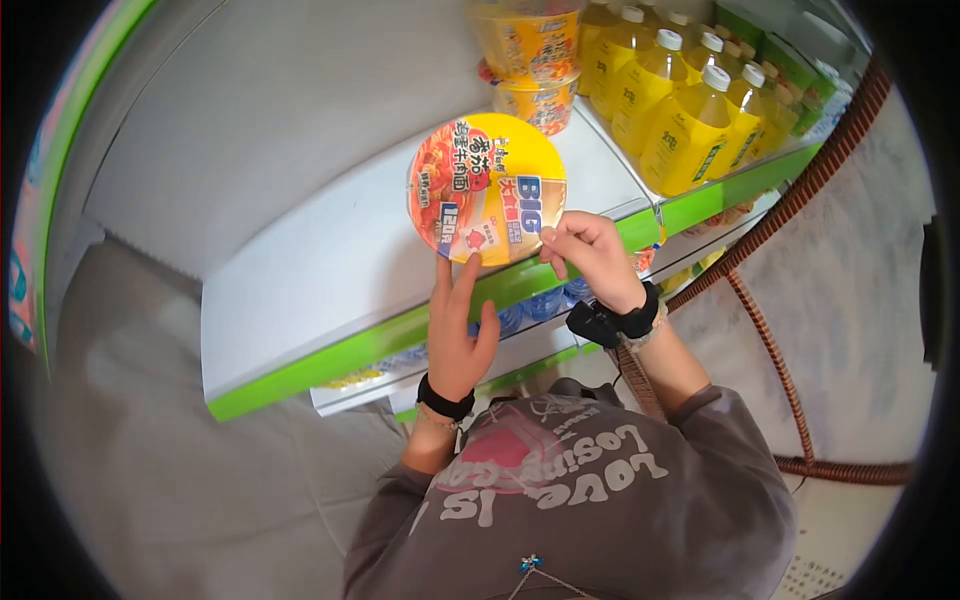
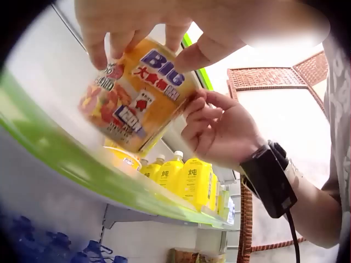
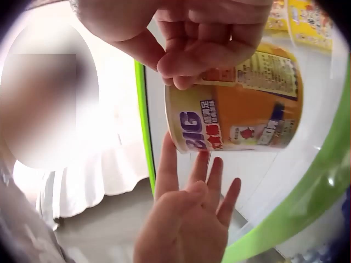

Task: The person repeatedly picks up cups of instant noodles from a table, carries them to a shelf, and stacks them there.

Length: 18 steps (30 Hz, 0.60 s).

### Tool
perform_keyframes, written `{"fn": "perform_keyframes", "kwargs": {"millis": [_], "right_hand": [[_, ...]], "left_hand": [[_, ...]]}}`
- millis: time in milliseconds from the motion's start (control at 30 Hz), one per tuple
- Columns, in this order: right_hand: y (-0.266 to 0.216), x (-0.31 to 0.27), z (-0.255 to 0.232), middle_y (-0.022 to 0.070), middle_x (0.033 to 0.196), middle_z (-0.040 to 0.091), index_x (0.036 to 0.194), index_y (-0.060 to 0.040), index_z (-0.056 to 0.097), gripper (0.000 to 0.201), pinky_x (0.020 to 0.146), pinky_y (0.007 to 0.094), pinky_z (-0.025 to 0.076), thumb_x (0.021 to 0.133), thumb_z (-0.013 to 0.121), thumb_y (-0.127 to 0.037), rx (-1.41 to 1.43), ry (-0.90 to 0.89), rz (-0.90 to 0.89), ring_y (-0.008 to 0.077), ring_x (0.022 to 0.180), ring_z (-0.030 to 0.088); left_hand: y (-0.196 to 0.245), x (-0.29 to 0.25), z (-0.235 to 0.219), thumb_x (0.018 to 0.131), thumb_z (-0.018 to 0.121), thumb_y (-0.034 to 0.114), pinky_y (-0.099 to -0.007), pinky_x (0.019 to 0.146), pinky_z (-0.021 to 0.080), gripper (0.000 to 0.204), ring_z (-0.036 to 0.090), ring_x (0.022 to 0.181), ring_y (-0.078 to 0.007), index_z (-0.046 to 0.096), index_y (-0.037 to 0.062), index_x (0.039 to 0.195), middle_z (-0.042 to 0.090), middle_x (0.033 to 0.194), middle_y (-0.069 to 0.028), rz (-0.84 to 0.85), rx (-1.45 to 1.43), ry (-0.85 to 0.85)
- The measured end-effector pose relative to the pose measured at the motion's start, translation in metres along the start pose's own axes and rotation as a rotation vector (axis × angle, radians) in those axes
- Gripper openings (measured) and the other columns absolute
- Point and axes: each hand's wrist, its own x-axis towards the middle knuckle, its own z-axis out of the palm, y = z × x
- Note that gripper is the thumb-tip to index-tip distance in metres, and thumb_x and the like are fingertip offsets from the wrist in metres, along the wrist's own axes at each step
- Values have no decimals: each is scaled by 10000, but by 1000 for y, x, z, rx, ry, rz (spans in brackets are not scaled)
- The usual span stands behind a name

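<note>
A large instant noodle cup (image 1: 487, 190) with a yellow and red lid is tipped so its lid faces the head camera, over the white shelf. My right hand (image 1: 597, 255) pinches its edge between thumb and curled fingers. On the near side, my left hand (image 1: 462, 335) touches the edge with extended, spread fingertips. The right wrist view shows the orange side wall of the noodle cup (image 3: 241, 118) between both hands, the left fingers (image 3: 169, 164) straight against it. From the left wrist, the right hand (image 2: 222, 131) appears at the cup's rim.
Stacked noodle cups (image 1: 535, 60) stand behind on the white shelf (image 1: 320, 290), beside several yellow bottles (image 1: 685, 140). A green strip (image 1: 330, 370) edges the shelf. Blue-capped bottles (image 2: 60, 241) sit on a lower level. A brown wicker frame (image 1: 770, 360) rises at the right.
</note>
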Motion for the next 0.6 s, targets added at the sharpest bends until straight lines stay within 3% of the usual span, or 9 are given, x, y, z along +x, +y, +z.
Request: {"fn": "perform_keyframes", "kwargs": {"millis": [167,467,600], "right_hand": [[4,31,-18,34,655,568,710,-21,574,212,518,199,385,853,541,-174,262,104,71,77,528,495],[0,41,-3,16,586,537,653,-28,558,241,485,203,366,838,554,-182,143,326,32,74,492,463],[-4,43,-16,13,581,527,647,-29,543,238,476,207,364,837,554,-172,156,416,18,74,486,459]], "left_hand": [[-17,33,8,753,501,-9,-430,983,279,607,275,1251,-425,309,36,1327,163,1394,-294,104,23,-118],[-32,50,10,753,500,-9,-446,1027,205,593,152,1287,-465,318,22,1316,90,1397,-318,161,-122,-199],[-34,59,25,751,505,-8,-451,1019,223,570,172,1278,-474,348,17,1299,84,1393,-327,162,-185,-242]]}}
